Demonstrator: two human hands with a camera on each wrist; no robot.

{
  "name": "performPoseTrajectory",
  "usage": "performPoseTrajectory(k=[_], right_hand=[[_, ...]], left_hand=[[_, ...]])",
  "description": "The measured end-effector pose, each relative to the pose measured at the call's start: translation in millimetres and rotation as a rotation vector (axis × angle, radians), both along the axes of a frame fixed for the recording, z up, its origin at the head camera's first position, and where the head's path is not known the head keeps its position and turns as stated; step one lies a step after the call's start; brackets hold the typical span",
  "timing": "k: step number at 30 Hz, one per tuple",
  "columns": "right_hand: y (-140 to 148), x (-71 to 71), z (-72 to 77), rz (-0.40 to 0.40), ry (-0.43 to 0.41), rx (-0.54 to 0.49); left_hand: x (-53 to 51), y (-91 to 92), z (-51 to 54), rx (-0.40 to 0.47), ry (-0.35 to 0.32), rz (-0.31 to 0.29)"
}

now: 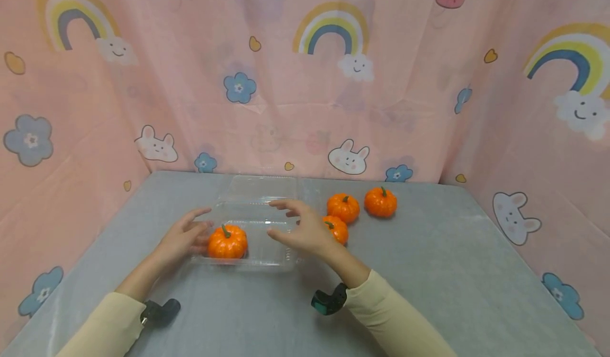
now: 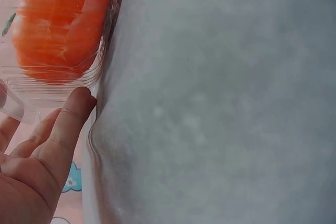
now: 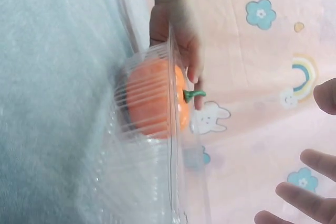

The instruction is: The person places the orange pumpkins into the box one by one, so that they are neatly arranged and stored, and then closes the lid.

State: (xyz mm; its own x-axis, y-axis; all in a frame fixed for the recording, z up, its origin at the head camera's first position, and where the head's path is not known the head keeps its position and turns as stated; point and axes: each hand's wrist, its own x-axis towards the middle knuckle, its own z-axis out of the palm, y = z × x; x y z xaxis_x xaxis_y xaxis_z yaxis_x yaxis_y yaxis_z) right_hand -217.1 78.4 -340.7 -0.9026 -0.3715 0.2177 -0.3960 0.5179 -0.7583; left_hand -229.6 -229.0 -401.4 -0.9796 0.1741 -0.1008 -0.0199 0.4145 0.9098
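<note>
A clear plastic box [image 1: 269, 248] with its lid [image 1: 259, 187] raised at the back lies on the table. Inside its left part sits an orange pumpkin [image 1: 227, 242] with a green stem; the left wrist view shows the pumpkin [image 2: 63, 24] through the ribbed wall. My left hand [image 1: 183, 236] is at the box's left side, fingers extended, fingertips close against the wall. Over the box's right part hovers my right hand [image 1: 305, 230], fingers spread and holding nothing. In the right wrist view, the pumpkin [image 3: 155, 98] stands between the box wall and my left hand [image 3: 181, 35].
Three more orange pumpkins are right of the box: one [image 1: 337, 231] partly behind my right hand, one [image 1: 343, 207] just behind it, and one [image 1: 380, 202] farther right. A pink patterned curtain [image 1: 286, 108] surrounds the grey table [image 1: 429, 272] at the back and sides.
</note>
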Motion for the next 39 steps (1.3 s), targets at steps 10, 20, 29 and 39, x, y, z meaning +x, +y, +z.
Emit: performPoseTrajectory(k=[10,20,29,39], right_hand=[[22,1.9,7.0,-0.054,0.033,-0.004],[49,2.8,2.9,-0.131,0.032,0.031],[70,-1.0,-5.7,-0.156,0.035,0.001],[85,-0.9,-13.2,-0.206,0.029,0.043]], left_hand=[[0.4,1.3,2.4,0.01,0.013,-0.028],[0.4,1.9,1.8,0.024,0.025,-0.027],[0.0,2.6,2.4,0.051,0.018,-0.022],[-0.3,2.6,1.9,0.034,0.023,-0.013]])
